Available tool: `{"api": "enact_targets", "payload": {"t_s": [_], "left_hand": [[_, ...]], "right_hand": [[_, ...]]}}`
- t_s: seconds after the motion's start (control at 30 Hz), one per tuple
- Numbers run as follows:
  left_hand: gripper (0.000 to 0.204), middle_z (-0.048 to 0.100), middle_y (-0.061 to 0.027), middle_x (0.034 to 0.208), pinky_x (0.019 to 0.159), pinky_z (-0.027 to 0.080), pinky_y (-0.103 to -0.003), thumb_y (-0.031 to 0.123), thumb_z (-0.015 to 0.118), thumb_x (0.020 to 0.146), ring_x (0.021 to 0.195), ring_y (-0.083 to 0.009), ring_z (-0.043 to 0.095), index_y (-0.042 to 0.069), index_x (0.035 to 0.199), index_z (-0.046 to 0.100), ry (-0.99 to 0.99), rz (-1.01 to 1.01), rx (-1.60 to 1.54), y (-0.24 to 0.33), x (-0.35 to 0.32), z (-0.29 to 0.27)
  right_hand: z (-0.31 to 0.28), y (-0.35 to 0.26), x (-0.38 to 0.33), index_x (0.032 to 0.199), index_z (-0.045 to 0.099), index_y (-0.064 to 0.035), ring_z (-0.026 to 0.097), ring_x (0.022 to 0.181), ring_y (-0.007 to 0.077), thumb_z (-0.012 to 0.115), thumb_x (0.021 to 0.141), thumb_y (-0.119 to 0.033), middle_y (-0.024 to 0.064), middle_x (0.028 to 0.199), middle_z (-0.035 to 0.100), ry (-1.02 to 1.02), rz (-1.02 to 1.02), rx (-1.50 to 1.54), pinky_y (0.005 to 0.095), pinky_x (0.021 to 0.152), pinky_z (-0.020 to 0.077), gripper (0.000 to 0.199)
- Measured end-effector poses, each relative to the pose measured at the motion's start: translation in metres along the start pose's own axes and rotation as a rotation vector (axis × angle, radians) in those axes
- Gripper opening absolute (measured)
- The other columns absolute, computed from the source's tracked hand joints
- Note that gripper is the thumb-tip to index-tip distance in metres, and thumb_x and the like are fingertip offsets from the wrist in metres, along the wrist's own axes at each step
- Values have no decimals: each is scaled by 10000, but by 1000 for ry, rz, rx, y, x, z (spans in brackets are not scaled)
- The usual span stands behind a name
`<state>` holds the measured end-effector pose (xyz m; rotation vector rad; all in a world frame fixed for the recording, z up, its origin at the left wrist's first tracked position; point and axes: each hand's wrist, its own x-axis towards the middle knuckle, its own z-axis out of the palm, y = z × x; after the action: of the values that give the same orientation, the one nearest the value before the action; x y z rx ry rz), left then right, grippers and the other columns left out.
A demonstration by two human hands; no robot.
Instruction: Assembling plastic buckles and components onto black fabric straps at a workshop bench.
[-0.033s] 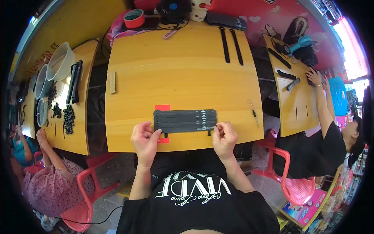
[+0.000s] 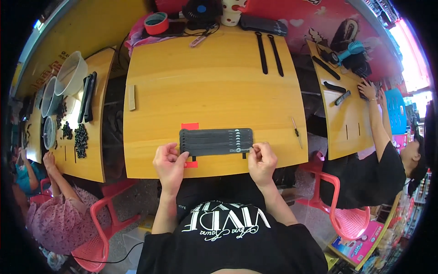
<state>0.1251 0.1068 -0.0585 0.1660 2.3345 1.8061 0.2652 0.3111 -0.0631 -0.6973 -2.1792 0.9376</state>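
Note:
A row of dark straps [image 2: 210, 137] lies side by side, overlapping, near the front edge of my table. Their left ends are rounded, and pale marks run down near their right ends. At the row's lower left corner, my left hand [image 2: 170, 160] has its fingers curled and its thumb against the end of the nearest black strap [image 2: 212, 151]. My right hand [image 2: 262, 160] pinches that strap's other end, at the lower right corner. Red tape [image 2: 190, 126] shows behind the row, and another red piece [image 2: 191, 164] lies in front, beside my left thumb.
Two loose black straps [image 2: 270, 55] lie at the back right. A thin screwdriver-like tool [image 2: 296, 128] is on the right, a beige strip [image 2: 132, 97] on the left. A tape roll [image 2: 156, 23] and a fan [image 2: 200, 9] stand at the back. Other people work at both side tables.

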Motion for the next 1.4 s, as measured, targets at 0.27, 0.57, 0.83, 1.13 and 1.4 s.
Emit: {"api": "enact_targets", "payload": {"t_s": [0.27, 0.57, 0.83, 1.13, 1.4], "left_hand": [[312, 529, -51, 857, 518, 468, -205, -111, 724, 737, 564, -56, 544, -56, 1011, 585, -32, -7, -39, 0, 0, 1], [506, 488, -189, 1370, 1018, 377, -468, 65, 737, 753, 1256, -376, 467, 8, 1230, 578, -324, 863, 567, 46, -36, 36], [548, 401, -162, 1469, 1058, 300, -483, 178, 715, 814, 1394, -353, 322, -5, 1296, 529, -634, 862, 657, 36, -25, 78], [518, 394, -146, 1481, 1066, 293, -474, 123, 698, 812, 1402, -349, 319, -5, 1287, 538, -663, 813, 627, 36, -23, 83], [525, 381, -141, 1489, 1073, 289, -470, 142, 702, 814, 1407, -335, 314, -1, 1291, 537, -640, 797, 638, 35, -24, 80]], "right_hand": [[0, 3, -1, 881, 578, -18, 606, 614, 265, 630, 735, 103, 125, 782, 599, 47, -56, -8, 337, 542, 472, 197], [0, 3, -5, 900, 588, -27, 601, 636, 255, 649, 756, 69, 111, 786, 597, 68, -76, -38, 338, 553, 470, 184], [0, 3, -5, 932, 596, -40, 634, 747, 326, 642, 750, 66, 128, 832, 622, 48, -19, 22, 391, 606, 494, 216], [-4, 5, -6, 885, 579, -31, 612, 631, 244, 643, 733, 121, 125, 766, 592, 44, -479, -117, 339, 561, 487, 224], [-4, -3, 7, 825, 579, -46, 613, 668, 349, 613, 747, 24, 154, 724, 594, -65, 71, -70, 408, 569, 460, 111]]}}
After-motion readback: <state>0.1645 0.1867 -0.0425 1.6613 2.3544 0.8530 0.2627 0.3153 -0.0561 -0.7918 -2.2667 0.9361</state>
